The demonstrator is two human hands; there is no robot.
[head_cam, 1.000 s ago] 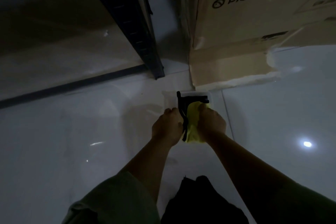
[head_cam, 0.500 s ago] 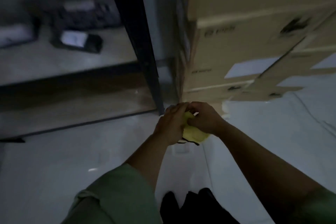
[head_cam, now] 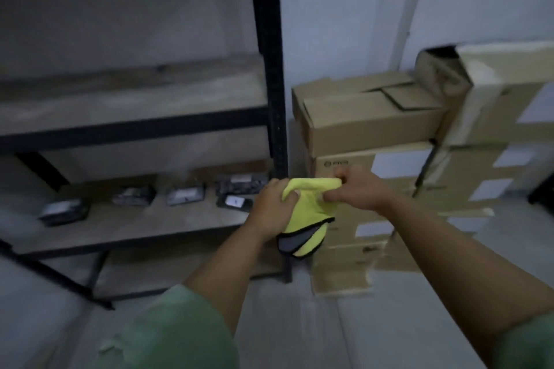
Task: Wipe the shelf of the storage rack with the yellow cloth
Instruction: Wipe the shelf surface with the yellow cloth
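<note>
The yellow cloth (head_cam: pixel 308 213), edged in black with a grey patch at its lower end, hangs in the air between both hands. My left hand (head_cam: pixel 271 208) grips its left side. Fingers of my right hand (head_cam: pixel 358 192) pinch its upper right edge. The hands are in front of the black upright post (head_cam: pixel 271 69) of the storage rack. The rack's wooden shelves lie to the left: an upper bare shelf (head_cam: pixel 126 102) and a lower shelf (head_cam: pixel 120 228) level with the hands.
Several dark small devices (head_cam: pixel 186 196) lie along the lower shelf. Stacked cardboard boxes (head_cam: pixel 389 144) stand right of the rack against a pale wall. A bottom shelf (head_cam: pixel 180 269) sits near the light floor (head_cam: pixel 299 323).
The view has swung up from the floor to the rack. Both hands lifted the cloth from floor level to the height of the lower shelf and spread it apart.
</note>
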